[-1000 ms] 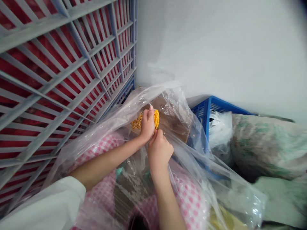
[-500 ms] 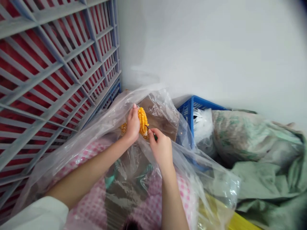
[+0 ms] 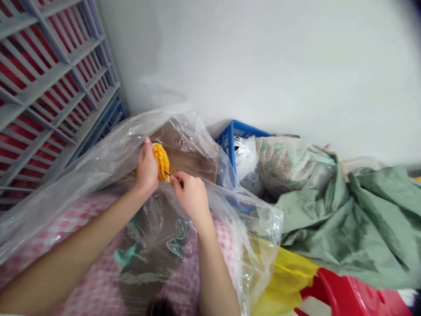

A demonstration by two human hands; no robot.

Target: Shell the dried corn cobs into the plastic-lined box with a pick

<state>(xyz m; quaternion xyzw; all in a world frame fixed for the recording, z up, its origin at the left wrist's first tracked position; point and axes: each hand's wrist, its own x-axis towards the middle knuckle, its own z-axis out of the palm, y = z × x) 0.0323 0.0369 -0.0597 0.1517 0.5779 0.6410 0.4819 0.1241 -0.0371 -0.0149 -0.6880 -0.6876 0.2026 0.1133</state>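
My left hand [image 3: 146, 170] is wrapped round a yellow corn cob [image 3: 161, 161], holding it upright over a clear plastic bag [image 3: 197, 145]. My right hand [image 3: 189, 196] is closed on a thin dark tool [image 3: 172, 176] whose tip touches the lower end of the cob. Loose kernels lie just behind the cob on brown cardboard [image 3: 190, 160] inside the bag. Both forearms reach in from the bottom over pink checked cloth [image 3: 95, 289].
A grey slatted crate [image 3: 42, 83] with red contents stands at the left. A blue plastic basket [image 3: 237, 134] sits against the white wall, with filled sacks and green cloth [image 3: 355, 219] to its right. Yellow plastic [image 3: 283, 276] and a red object [image 3: 348, 296] lie at the bottom right.
The view has swung right, so the crate slid left and more green cloth shows. My right hand moved from below the cob to its lower end with the tool tip on it.
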